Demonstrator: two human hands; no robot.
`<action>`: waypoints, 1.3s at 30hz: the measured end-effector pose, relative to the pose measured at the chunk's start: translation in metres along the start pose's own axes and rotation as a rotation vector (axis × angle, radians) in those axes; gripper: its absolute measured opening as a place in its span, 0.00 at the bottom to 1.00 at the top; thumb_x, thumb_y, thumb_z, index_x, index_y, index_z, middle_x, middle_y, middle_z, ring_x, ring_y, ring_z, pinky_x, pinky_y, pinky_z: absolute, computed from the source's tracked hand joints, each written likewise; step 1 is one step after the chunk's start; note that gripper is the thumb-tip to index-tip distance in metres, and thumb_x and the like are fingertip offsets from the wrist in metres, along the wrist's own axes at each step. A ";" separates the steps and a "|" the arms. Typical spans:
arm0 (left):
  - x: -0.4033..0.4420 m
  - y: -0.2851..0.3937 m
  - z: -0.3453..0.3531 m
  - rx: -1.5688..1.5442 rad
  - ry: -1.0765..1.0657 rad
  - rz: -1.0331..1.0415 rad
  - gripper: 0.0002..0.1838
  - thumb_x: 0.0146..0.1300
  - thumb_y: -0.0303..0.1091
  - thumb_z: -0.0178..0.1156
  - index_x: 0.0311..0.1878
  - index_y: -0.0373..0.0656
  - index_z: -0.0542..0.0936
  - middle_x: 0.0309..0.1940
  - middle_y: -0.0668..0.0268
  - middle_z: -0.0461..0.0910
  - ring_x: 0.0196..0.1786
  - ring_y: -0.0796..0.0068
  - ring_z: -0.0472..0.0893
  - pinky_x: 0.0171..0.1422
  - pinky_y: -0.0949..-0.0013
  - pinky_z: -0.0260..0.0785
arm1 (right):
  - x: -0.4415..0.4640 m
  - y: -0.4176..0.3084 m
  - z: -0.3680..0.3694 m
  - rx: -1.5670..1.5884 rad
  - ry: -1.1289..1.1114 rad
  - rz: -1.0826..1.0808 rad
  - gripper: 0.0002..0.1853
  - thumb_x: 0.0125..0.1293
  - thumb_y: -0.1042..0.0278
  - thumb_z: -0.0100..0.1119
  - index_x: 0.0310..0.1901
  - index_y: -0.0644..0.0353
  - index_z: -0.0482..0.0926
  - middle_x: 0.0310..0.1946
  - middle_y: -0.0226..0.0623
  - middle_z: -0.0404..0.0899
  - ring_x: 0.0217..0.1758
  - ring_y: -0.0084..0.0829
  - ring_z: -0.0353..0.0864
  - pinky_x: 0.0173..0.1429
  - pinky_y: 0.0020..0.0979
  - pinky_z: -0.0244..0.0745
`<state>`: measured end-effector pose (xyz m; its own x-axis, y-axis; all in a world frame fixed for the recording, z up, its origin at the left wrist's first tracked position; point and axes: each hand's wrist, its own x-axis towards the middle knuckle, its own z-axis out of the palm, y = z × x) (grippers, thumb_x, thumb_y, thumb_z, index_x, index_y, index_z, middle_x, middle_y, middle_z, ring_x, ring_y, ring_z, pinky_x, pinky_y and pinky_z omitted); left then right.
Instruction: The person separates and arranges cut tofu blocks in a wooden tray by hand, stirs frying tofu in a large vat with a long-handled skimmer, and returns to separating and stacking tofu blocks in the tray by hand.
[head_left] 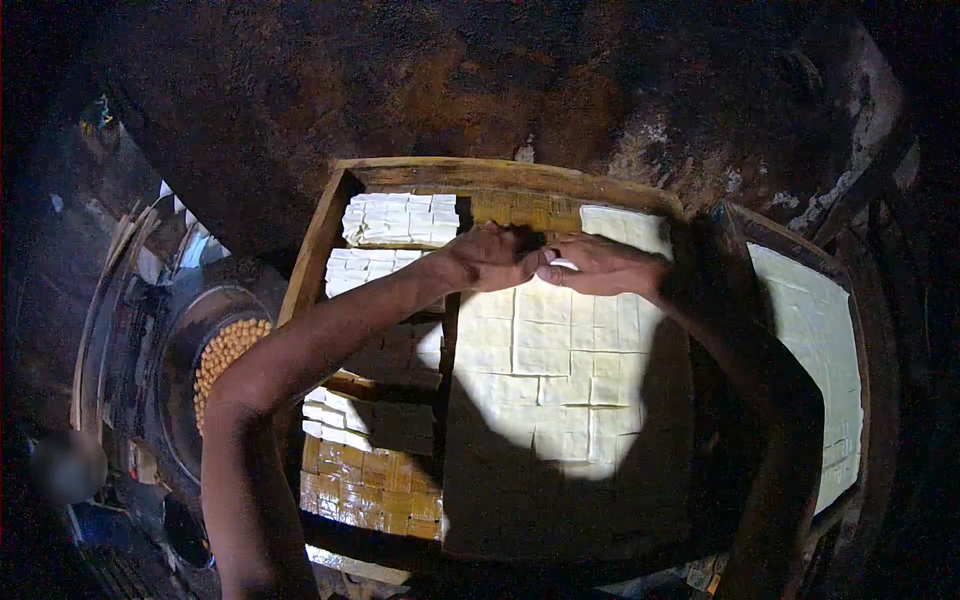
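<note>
A wooden tray [450, 172] with a woven bottom holds a large white slab, apparently tofu [545, 350], scored into small rectangles. My left hand [497, 257] and my right hand [602, 266] meet over the slab's far end, fingertips close together or touching. The left fingers curl inward and lie partly in shadow. On the right hand, thumb and fingers bend toward each other; whatever either hand grips is hidden. Left of the slab, cut white blocks [400, 218] stand in rows, some under my left forearm. Another white piece [628, 228] lies beyond my right hand.
A second framed tray with a white slab [810, 330] stands at the right. At the left, a round pan [180, 380] contains small golden-brown pieces [228, 352]. Woven matting [370, 485] shows at the tray's near left. A dark, stained surface [450, 90] lies beyond the tray.
</note>
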<state>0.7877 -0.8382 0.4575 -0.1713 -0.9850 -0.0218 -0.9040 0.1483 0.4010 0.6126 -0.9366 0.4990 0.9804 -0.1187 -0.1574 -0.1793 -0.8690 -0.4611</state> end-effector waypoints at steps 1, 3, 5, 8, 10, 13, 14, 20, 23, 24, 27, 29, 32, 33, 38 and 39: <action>-0.008 0.010 -0.002 0.064 -0.031 -0.086 0.36 0.69 0.64 0.35 0.59 0.40 0.71 0.50 0.45 0.76 0.57 0.48 0.74 0.64 0.53 0.64 | -0.003 -0.002 0.003 -0.066 -0.030 0.024 0.28 0.69 0.42 0.48 0.50 0.65 0.72 0.45 0.50 0.74 0.53 0.45 0.72 0.57 0.40 0.66; -0.022 0.028 -0.008 0.194 -0.087 -0.260 0.38 0.66 0.67 0.38 0.61 0.41 0.69 0.47 0.45 0.77 0.56 0.49 0.75 0.63 0.54 0.66 | -0.010 -0.005 0.009 -0.110 -0.041 0.014 0.31 0.67 0.41 0.50 0.54 0.66 0.71 0.49 0.52 0.74 0.56 0.47 0.72 0.60 0.43 0.66; -0.027 0.030 -0.005 0.158 -0.082 -0.264 0.39 0.64 0.68 0.41 0.60 0.40 0.71 0.46 0.47 0.79 0.54 0.52 0.77 0.60 0.56 0.68 | -0.011 -0.003 0.019 -0.191 0.132 0.035 0.40 0.62 0.30 0.48 0.55 0.67 0.72 0.53 0.53 0.75 0.58 0.48 0.74 0.62 0.42 0.68; -0.032 0.028 0.002 0.091 0.280 -0.127 0.45 0.62 0.73 0.38 0.55 0.36 0.76 0.48 0.48 0.79 0.52 0.54 0.79 0.58 0.55 0.70 | -0.010 -0.006 0.006 -0.047 0.041 0.056 0.44 0.58 0.31 0.56 0.59 0.69 0.69 0.56 0.53 0.73 0.61 0.49 0.71 0.64 0.42 0.66; -0.023 0.031 -0.006 0.120 0.114 -0.245 0.46 0.60 0.75 0.36 0.55 0.37 0.76 0.49 0.47 0.78 0.53 0.54 0.78 0.59 0.54 0.70 | -0.010 -0.009 0.003 0.068 -0.050 0.087 0.45 0.57 0.33 0.59 0.60 0.70 0.67 0.57 0.53 0.72 0.63 0.48 0.69 0.65 0.42 0.65; -0.008 0.024 -0.007 0.109 -0.042 -0.310 0.51 0.57 0.79 0.33 0.56 0.37 0.77 0.48 0.45 0.79 0.57 0.54 0.77 0.61 0.53 0.69 | -0.010 0.001 0.008 0.231 -0.007 0.026 0.45 0.52 0.36 0.66 0.60 0.69 0.67 0.58 0.54 0.71 0.63 0.47 0.69 0.66 0.41 0.64; -0.012 0.034 -0.018 0.104 -0.114 -0.303 0.50 0.56 0.79 0.36 0.55 0.37 0.77 0.48 0.46 0.79 0.57 0.53 0.77 0.62 0.52 0.67 | -0.011 0.005 0.014 0.100 0.068 -0.005 0.45 0.50 0.37 0.68 0.59 0.69 0.68 0.57 0.53 0.71 0.62 0.47 0.70 0.65 0.41 0.64; -0.022 0.030 -0.003 0.089 0.118 -0.088 0.44 0.56 0.67 0.55 0.67 0.44 0.61 0.58 0.47 0.72 0.60 0.48 0.73 0.65 0.51 0.65 | -0.023 -0.002 0.025 -0.137 0.269 -0.148 0.47 0.40 0.46 0.76 0.58 0.65 0.65 0.53 0.49 0.69 0.61 0.46 0.67 0.64 0.40 0.61; -0.033 0.036 -0.007 0.019 0.058 -0.161 0.45 0.55 0.68 0.55 0.65 0.43 0.63 0.56 0.48 0.74 0.58 0.48 0.74 0.64 0.51 0.66 | -0.025 -0.004 0.025 -0.090 0.252 -0.057 0.49 0.41 0.45 0.76 0.60 0.65 0.63 0.53 0.50 0.68 0.60 0.47 0.67 0.64 0.40 0.62; -0.032 0.033 -0.005 0.023 0.061 -0.167 0.44 0.54 0.69 0.55 0.63 0.41 0.65 0.55 0.47 0.74 0.57 0.49 0.76 0.64 0.51 0.66 | -0.025 -0.004 0.025 -0.091 0.253 -0.057 0.49 0.41 0.45 0.76 0.60 0.65 0.63 0.53 0.50 0.68 0.60 0.47 0.67 0.64 0.40 0.62; -0.042 0.048 -0.022 0.017 -0.022 -0.196 0.44 0.54 0.70 0.55 0.61 0.40 0.67 0.52 0.47 0.75 0.55 0.49 0.77 0.61 0.51 0.68 | -0.027 -0.005 0.024 -0.107 0.246 -0.036 0.48 0.44 0.37 0.72 0.58 0.66 0.64 0.52 0.52 0.70 0.60 0.49 0.68 0.63 0.44 0.63; -0.045 0.046 -0.016 0.067 0.028 -0.144 0.44 0.54 0.70 0.55 0.61 0.39 0.67 0.53 0.47 0.75 0.55 0.48 0.76 0.59 0.49 0.69 | -0.027 -0.005 0.024 -0.170 0.239 -0.050 0.48 0.45 0.42 0.73 0.60 0.66 0.62 0.51 0.53 0.68 0.57 0.49 0.68 0.63 0.40 0.62; -0.053 0.042 -0.005 0.220 0.137 -0.026 0.45 0.54 0.70 0.55 0.61 0.38 0.67 0.54 0.48 0.72 0.56 0.47 0.74 0.56 0.46 0.70 | -0.031 -0.010 0.028 -0.218 0.283 -0.036 0.49 0.45 0.40 0.72 0.60 0.67 0.62 0.51 0.53 0.68 0.57 0.49 0.68 0.64 0.41 0.62; -0.056 0.040 0.000 0.322 0.194 0.044 0.45 0.54 0.69 0.55 0.60 0.37 0.67 0.55 0.48 0.71 0.57 0.46 0.73 0.55 0.44 0.70 | -0.035 -0.012 0.029 -0.218 0.281 -0.035 0.49 0.45 0.40 0.72 0.60 0.67 0.62 0.51 0.53 0.68 0.57 0.49 0.68 0.64 0.41 0.62; -0.057 0.036 0.005 0.477 0.319 0.128 0.44 0.53 0.69 0.56 0.59 0.38 0.70 0.52 0.49 0.72 0.55 0.49 0.75 0.52 0.45 0.72 | -0.031 -0.003 0.040 -0.307 0.325 -0.082 0.51 0.43 0.41 0.73 0.62 0.67 0.61 0.53 0.54 0.70 0.59 0.49 0.69 0.64 0.42 0.64; -0.051 0.033 0.001 0.384 0.230 0.105 0.43 0.53 0.68 0.57 0.58 0.38 0.70 0.51 0.49 0.74 0.54 0.50 0.76 0.52 0.47 0.73 | -0.027 0.002 0.040 -0.266 0.311 -0.031 0.51 0.43 0.42 0.74 0.62 0.67 0.62 0.52 0.54 0.71 0.58 0.49 0.71 0.63 0.42 0.66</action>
<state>0.7659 -0.7830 0.4712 -0.2172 -0.9507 0.2215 -0.9736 0.2274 0.0211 0.5824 -0.9162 0.4673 0.9703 -0.1947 0.1436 -0.1618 -0.9635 -0.2132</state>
